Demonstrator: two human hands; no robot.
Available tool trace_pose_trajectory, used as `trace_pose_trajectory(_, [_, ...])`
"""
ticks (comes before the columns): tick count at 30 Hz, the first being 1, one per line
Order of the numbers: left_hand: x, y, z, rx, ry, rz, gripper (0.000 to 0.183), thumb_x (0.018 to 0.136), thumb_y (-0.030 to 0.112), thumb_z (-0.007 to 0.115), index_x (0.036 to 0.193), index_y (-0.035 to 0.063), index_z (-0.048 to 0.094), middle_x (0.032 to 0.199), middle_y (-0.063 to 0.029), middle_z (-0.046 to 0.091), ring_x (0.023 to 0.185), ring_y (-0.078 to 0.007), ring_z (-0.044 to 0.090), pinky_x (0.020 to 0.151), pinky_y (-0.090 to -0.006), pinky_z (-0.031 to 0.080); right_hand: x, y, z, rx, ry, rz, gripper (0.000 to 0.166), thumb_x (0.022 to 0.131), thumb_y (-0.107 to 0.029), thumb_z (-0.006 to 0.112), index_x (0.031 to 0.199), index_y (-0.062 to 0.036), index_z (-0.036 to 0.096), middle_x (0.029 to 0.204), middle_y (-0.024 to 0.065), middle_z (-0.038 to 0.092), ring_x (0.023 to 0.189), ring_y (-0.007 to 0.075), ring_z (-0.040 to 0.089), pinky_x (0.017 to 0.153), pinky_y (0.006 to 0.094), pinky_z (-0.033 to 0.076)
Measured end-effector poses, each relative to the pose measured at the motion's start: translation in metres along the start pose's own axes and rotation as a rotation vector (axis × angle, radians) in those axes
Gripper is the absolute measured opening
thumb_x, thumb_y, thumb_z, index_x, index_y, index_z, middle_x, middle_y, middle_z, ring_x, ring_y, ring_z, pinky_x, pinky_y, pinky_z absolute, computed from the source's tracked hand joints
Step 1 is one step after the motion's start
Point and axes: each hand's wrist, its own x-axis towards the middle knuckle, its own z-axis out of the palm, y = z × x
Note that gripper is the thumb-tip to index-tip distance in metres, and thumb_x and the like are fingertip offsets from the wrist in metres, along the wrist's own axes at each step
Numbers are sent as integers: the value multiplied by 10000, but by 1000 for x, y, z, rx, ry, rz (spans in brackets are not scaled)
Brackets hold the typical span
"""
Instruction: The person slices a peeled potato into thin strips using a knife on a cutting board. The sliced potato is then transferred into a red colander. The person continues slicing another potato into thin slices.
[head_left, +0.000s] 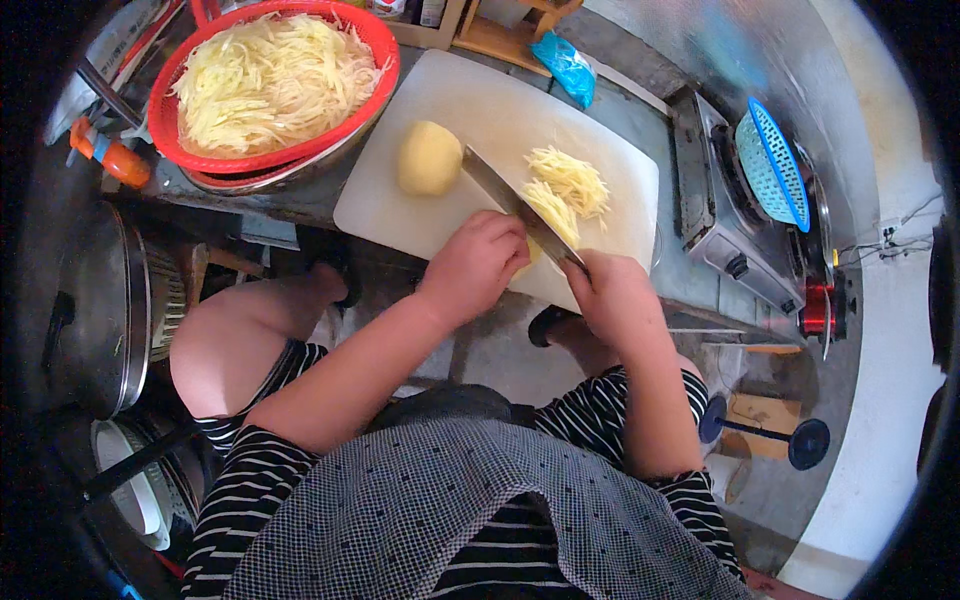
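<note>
My right hand (616, 296) grips the handle of a broad kitchen knife (517, 202), its blade slanting up and left over a white cutting board (457, 90). Curled fingers of my left hand (480, 251) press on a pale yellow piece of potato (534, 251) beside the blade, mostly hidden under them. Two small heaps of potato shreds lie right of the blade: a farther heap (574, 180) and a nearer heap (551, 210), the latter partly behind the knife. A whole peeled potato (430, 158) rests left of the knife tip.
A red plastic strainer (159, 124) heaped with potato shreds (270, 82) stands left of the board. At right is a gas stove (739, 251) with a blue-rimmed basket (772, 165) on it. Behind the board lies a blue plastic bag (564, 66). An orange spray bottle (124, 165) is far left.
</note>
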Motion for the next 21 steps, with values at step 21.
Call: trace_pose_trajectory(21, [-5, -1, 2, 15, 19, 1, 133, 811, 108, 719, 900, 15, 685, 1074, -144, 672, 1051, -353, 605, 932, -433, 509, -6, -11, -8, 8, -30, 26, 318, 957, -272, 607, 936, 34, 691, 870, 286, 662, 844, 476, 641, 769, 517, 511])
